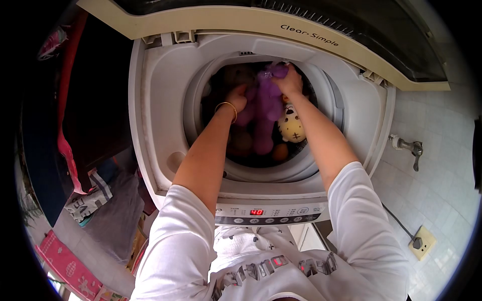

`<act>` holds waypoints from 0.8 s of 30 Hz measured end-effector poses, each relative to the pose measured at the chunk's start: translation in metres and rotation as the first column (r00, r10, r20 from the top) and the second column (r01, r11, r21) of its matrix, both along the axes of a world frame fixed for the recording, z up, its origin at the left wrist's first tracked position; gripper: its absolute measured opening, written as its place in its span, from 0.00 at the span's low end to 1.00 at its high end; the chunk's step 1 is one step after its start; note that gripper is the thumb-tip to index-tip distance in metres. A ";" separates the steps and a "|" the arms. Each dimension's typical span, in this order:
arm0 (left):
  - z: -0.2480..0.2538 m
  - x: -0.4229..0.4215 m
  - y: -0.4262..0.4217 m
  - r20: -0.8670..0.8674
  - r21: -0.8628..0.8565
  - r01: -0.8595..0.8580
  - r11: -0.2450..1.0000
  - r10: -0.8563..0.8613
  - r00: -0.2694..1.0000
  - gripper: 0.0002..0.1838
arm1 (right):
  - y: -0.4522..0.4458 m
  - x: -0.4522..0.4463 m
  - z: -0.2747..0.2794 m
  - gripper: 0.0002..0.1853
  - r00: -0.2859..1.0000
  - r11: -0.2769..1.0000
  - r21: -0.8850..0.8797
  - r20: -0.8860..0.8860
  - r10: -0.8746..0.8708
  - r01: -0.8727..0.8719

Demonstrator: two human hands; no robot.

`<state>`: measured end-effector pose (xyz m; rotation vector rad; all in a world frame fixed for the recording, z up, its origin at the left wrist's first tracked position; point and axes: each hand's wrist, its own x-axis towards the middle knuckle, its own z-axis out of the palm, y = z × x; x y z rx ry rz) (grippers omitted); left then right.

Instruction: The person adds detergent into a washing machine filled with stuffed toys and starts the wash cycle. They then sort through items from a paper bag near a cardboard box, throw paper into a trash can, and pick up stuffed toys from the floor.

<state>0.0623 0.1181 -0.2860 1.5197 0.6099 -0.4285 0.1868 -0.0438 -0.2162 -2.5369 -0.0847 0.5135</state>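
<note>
Both my arms reach into the round drum opening of a top-loading washing machine [160, 115]. A purple plush toy [269, 103] hangs across the middle of the drum. My right hand [290, 83] is closed on its upper end. My left hand [239, 98], below a gold bracelet, is at the toy's left side with its fingers curled; what it grips is hard to make out. A yellow plush head with dark stripes [292, 125] lies beside my right wrist. Other brown and orange soft toys sit dimly in the drum.
The raised lid [321, 37] stands behind the opening. In front, the control panel [268, 215] shows a red 40. A metal tap [409, 147] and a socket with a plug [423, 243] are on the right wall. Cloths and bags [110, 215] are at left.
</note>
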 end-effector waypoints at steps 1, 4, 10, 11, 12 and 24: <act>0.006 0.001 -0.002 -0.006 -0.013 -0.001 1.000 0.001 1.000 0.42 | -0.002 0.002 0.001 0.41 1.000 1.000 -0.013 -0.012 0.013 -0.013; 0.009 0.003 -0.004 -0.014 -0.055 -0.016 0.998 0.015 1.000 0.43 | -0.003 0.005 0.007 0.40 0.998 0.997 -0.054 -0.034 0.051 -0.053; 0.000 0.002 -0.005 -0.012 -0.023 -0.116 0.993 0.116 0.993 0.37 | 0.005 -0.011 0.007 0.25 0.813 0.910 -0.338 0.442 0.379 -0.240; 0.000 0.002 -0.005 -0.006 0.030 -0.132 0.991 0.133 0.991 0.33 | 0.006 -0.012 0.006 0.21 0.809 0.929 -0.244 0.462 0.363 -0.278; -0.003 0.001 -0.004 0.000 0.083 -0.148 0.985 0.149 0.989 0.29 | 0.008 -0.014 0.011 0.18 0.806 0.938 -0.147 0.480 0.346 -0.315; -0.008 -0.005 -0.001 -0.032 0.271 -0.149 0.951 0.164 0.986 0.29 | 0.047 0.019 0.028 0.27 0.443 0.602 0.404 -0.892 0.092 0.689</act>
